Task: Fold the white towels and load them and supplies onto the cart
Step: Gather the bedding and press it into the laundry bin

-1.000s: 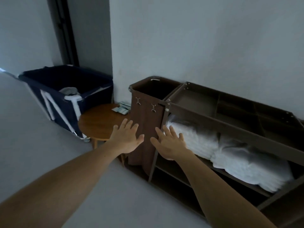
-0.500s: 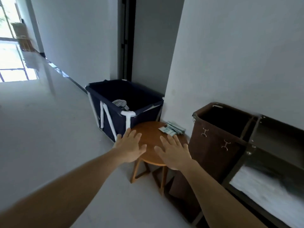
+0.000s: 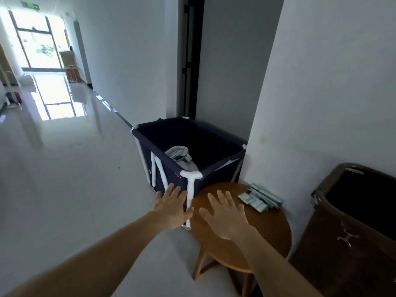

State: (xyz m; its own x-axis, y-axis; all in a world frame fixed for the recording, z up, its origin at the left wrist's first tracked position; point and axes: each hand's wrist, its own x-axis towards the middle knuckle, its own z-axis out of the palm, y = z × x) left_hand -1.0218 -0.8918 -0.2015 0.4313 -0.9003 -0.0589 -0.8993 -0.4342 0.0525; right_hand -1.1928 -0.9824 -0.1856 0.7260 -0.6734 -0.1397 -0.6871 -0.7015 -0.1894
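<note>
Nearest the camera, two bare forearms reach forward. The left grip [image 3: 171, 209] is open, fingers straight and together, holding nothing, in front of the lower corner of a bin. The right grip [image 3: 227, 217] is likewise flat and empty, fingers spread over a round table [image 3: 270, 230] of smooth, warm-toned wood on angled wooden legs; whether the palm touches the top cannot be told. At the table's far edge, against the wall, lies a loose fan of flat pale-green supply packets [image 3: 260, 199]. To the right stands the cart's brown bag [image 3: 342, 236], boxy, open-mouthed, with metal clasps on its front. Beyond the hands, the navy fabric bin [image 3: 192, 138] hangs on a white tube frame, with a crumpled pale cloth [image 3: 177, 154] inside near its front corner. A glossy grey floor [image 3: 64, 168] runs down a plain-walled corridor past a dark door frame [image 3: 190, 61] to a bright window [image 3: 38, 39].
</note>
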